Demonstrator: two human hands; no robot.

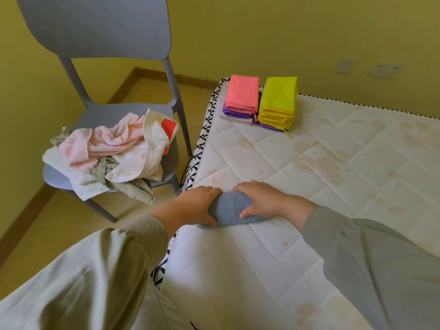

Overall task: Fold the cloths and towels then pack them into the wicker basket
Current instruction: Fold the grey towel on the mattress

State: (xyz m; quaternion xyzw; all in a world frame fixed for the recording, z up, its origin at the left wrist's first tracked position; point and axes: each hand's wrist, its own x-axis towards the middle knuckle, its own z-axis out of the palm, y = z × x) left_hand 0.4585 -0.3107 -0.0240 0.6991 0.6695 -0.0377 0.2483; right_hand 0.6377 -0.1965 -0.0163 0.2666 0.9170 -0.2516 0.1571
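A: Grips?
B: Left grip (202,206) and right grip (264,198) both curl round the blue towel (229,208), one at each side. The towel is bunched between them on the mattress (333,186), near its edge.
A: Step?
B: Folding, by my reading. Pink stack (241,96) and yellow stack (277,103) sit folded at the far corner. Unfolded pile (112,153) on the chair (107,32) beside the bed.
A: Next?
B: Probably flatten the bundle, square it, then carry it to a stack. No wicker basket in view, so packing looks far off.

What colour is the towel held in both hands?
The towel is light blue, seen best in the head view.
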